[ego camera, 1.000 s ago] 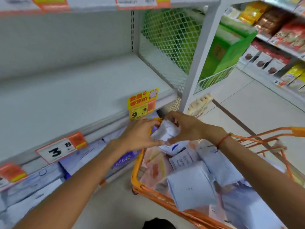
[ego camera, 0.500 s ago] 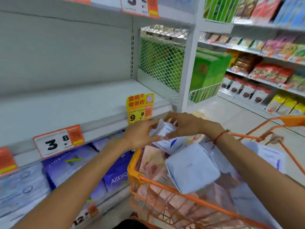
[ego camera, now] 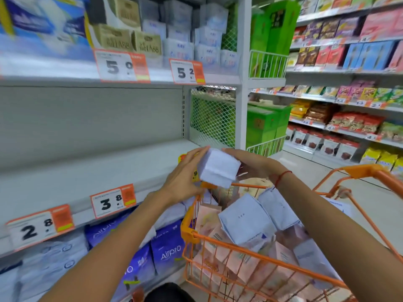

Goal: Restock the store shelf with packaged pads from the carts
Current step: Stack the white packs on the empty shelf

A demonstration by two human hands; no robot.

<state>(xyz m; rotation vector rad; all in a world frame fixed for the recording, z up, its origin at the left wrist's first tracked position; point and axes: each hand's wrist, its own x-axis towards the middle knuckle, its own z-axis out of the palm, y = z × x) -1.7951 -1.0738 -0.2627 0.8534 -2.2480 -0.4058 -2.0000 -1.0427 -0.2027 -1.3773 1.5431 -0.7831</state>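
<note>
Both arms reach forward; the left hand (ego camera: 185,179) and right hand (ego camera: 250,164) clamp a white pack (ego camera: 218,168) between them, at 12 o'clock above the cart (ego camera: 250,253).

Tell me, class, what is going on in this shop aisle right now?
A person is restocking. Both hands, the left hand and the right hand, hold one white pack of pads between them, lifted above the orange cart, which is full of similar white and pink packs. The pack is level with the bare grey shelf on the left but not yet set on it. The shelves above and below already hold stock.
</note>
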